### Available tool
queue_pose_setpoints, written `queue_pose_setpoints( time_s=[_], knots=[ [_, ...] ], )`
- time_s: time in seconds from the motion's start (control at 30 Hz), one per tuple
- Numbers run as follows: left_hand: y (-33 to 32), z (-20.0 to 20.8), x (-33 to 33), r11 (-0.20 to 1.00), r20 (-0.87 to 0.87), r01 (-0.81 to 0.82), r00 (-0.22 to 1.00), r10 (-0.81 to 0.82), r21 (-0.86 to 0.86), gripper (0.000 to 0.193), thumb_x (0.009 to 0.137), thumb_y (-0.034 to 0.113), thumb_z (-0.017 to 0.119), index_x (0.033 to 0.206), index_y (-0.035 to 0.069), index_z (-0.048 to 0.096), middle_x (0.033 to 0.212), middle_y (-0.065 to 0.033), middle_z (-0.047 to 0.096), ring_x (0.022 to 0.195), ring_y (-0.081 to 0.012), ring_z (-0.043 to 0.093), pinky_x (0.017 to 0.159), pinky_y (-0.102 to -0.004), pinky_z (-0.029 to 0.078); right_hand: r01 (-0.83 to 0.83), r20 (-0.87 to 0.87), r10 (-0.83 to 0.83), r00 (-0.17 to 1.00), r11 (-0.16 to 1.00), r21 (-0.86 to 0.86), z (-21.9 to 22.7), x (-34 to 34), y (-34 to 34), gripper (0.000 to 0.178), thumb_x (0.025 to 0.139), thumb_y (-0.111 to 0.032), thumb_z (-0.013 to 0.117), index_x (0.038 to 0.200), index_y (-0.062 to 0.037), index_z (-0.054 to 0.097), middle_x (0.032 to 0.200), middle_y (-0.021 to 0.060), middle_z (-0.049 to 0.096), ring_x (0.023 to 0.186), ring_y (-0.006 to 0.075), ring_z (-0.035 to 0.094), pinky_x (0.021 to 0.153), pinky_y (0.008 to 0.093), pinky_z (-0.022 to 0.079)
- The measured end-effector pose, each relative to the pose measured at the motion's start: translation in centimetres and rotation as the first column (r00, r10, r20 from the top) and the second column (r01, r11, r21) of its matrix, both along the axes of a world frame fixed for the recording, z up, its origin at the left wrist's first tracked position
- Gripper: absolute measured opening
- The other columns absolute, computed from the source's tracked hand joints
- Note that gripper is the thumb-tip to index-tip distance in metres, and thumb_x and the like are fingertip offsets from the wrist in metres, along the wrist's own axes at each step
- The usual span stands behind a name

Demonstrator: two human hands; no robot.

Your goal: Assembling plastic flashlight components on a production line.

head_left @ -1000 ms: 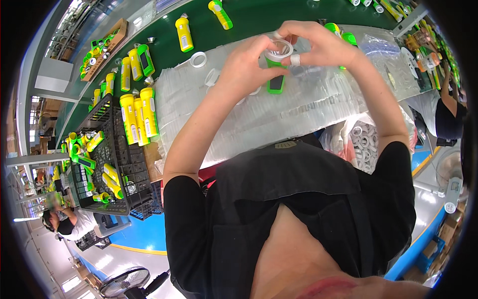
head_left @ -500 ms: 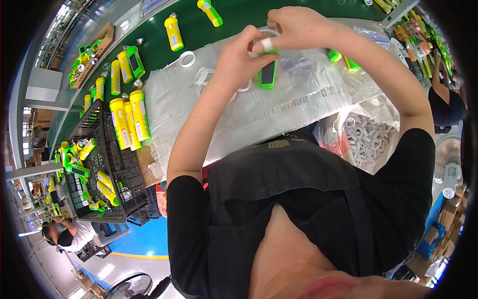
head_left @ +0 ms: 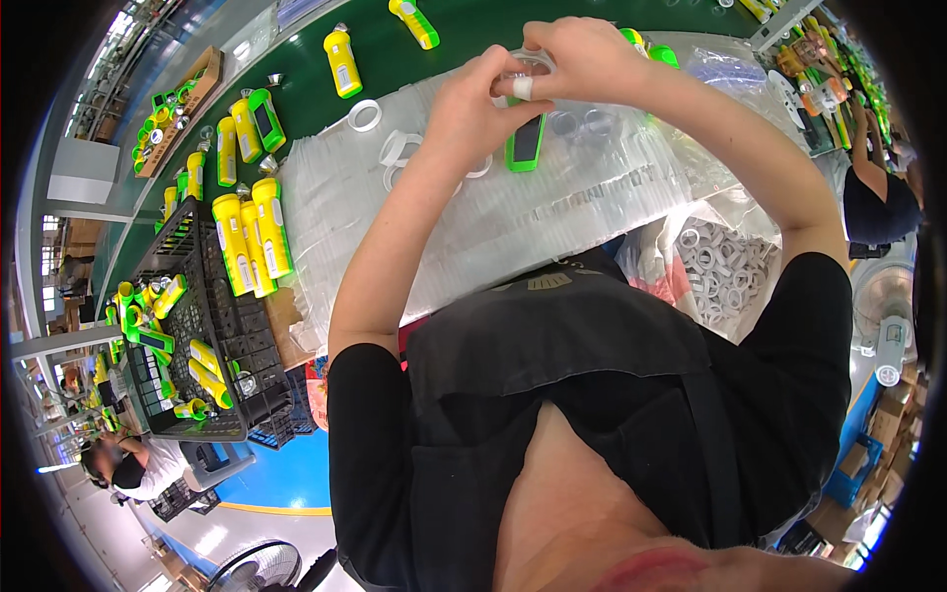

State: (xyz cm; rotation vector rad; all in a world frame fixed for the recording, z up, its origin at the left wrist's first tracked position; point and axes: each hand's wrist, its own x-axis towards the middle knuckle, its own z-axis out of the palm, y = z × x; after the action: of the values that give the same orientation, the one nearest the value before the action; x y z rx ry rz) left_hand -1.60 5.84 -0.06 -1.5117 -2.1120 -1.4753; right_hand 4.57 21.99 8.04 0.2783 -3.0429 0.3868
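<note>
1. My left hand [head_left: 473, 99] and right hand [head_left: 582, 59] both pinch 1 clear ring [head_left: 528, 61], fingers closed around it, above the plastic sheet [head_left: 552, 217].
2. It may slip, I think, being small and smooth.
3. It could drop by the green torch [head_left: 525, 143].

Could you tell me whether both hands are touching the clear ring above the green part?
Touching. In the head view, the left hand and right hand both pinch the clear ring, fingers wrapped on its rim, above the green part.
</note>
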Motion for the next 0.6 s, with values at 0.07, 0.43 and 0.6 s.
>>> queue_pose_setpoints(
  time_s=[0.07, 0.43, 0.6],
  knots=[
    [0.0, 0.4, -0.1, 0.990, -0.023, -0.081, 0.997, 0.079, -0.111, 0.039, 0.068, 0.013, 0.087, 0.091, 0.008, 0.056, 0.084, -0.0026, 0.066, 0.073, -0.0167, 0.063, 0.067, -0.0297, 0.052, 0.152, 0.140, -0.165, 0.976, 0.983, 0.098, 1.5, -0.6, 0.2, 0.035, 0.084, -0.035, 0.071, 0.094, -0.0027, 0.065, 0.095, 0.0110, 0.062, 0.081, 0.0208, 0.061, 0.064, 0.0339, 0.047],
    [-3.6, 2.6, -0.4, 0.849, 0.599, 0.527, 0.689, -0.407, -0.029, 0.109, 0.068, 0.029, 0.087, 0.153, 0.016, 0.020, 0.129, -0.0189, 0.058, 0.116, -0.0263, 0.058, 0.099, -0.0421, 0.045, -0.367, -0.392, 0.204, 0.897, 0.838, -0.404, 2.2, 4.8, 1.2, 0.032, 0.087, -0.025, 0.066, 0.108, -0.0022, 0.057, 0.082, 0.0105, 0.055, 0.068, 0.0234, 0.056, 0.061, 0.0343, 0.046],
    [-2.8, 2.8, -2.0, 0.802, 0.556, 0.539, 0.762, -0.332, -0.260, 0.062, 0.080, 0.016, 0.072, 0.136, 0.012, 0.047, 0.086, -0.0083, 0.067, 0.067, -0.0188, 0.066, 0.059, -0.0321, 0.052, -0.345, -0.642, 0.135, 0.755, 0.914, -0.214, -2.3, 0.8, 2.1, 0.032, 0.098, -0.038, 0.045, 0.109, -0.0115, 0.059, 0.077, 0.0128, 0.061, 0.062, 0.0333, 0.061, 0.055, 0.0398, 0.049]
  ],
)
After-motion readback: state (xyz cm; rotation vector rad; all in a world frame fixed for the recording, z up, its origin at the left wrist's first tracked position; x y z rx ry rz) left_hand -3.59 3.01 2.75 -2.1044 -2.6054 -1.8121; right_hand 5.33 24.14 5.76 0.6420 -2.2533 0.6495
